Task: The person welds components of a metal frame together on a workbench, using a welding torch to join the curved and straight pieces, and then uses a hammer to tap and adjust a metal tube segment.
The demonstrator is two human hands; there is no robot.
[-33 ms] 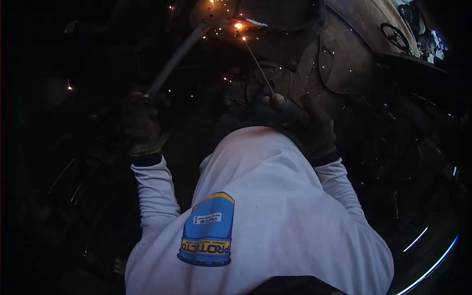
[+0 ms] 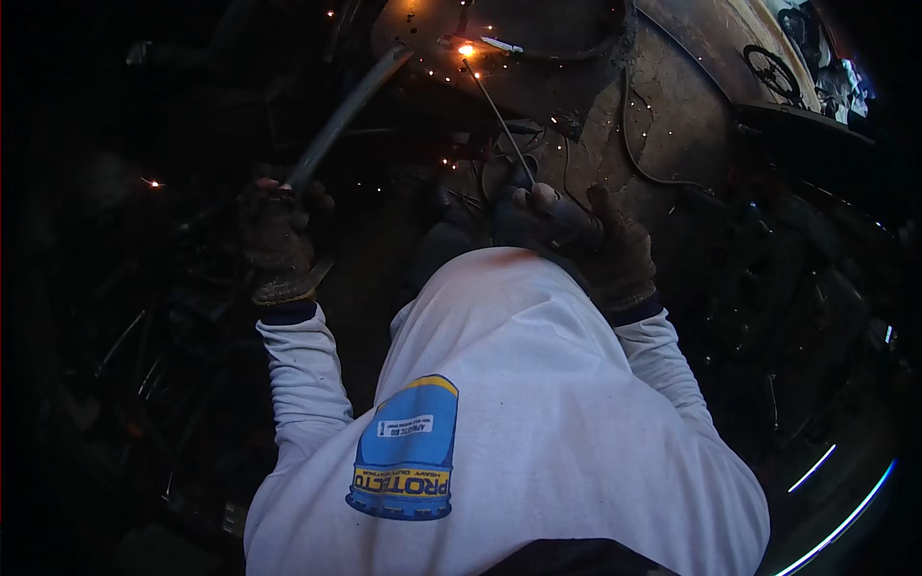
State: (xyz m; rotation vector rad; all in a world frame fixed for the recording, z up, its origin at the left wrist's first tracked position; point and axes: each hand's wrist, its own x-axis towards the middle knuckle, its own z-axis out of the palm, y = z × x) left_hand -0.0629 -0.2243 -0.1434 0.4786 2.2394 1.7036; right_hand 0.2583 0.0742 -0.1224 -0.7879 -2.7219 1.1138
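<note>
My left hand (image 2: 277, 230), in a dark work glove, is closed around the lower end of a grey metal bar (image 2: 348, 117) that slants up and right. The bar's far end rests near a rusty workpiece (image 2: 423, 24). In my right hand (image 2: 619, 254), also gloved, is a dark electrode holder (image 2: 562, 219); its grip is mostly lost in shadow. A thin welding rod (image 2: 501, 123) runs from the holder up to a bright orange glow (image 2: 467, 49) on the workpiece. Beside the glow lies a small pale metal piece (image 2: 501, 44).
A worn metal sheet (image 2: 672, 125) spreads at the upper right, with a dark cable (image 2: 626, 139) curving over it. Farther right is a dark spoked wheel (image 2: 773, 75). Sparks scatter around the weld. Deep shadow hides much of both sides.
Fewer sparks fly around the glow, and one at the left has shifted slightly right and down. Gloves and floor look a little brighter. Both hands, the bar and the rod stay in place.
</note>
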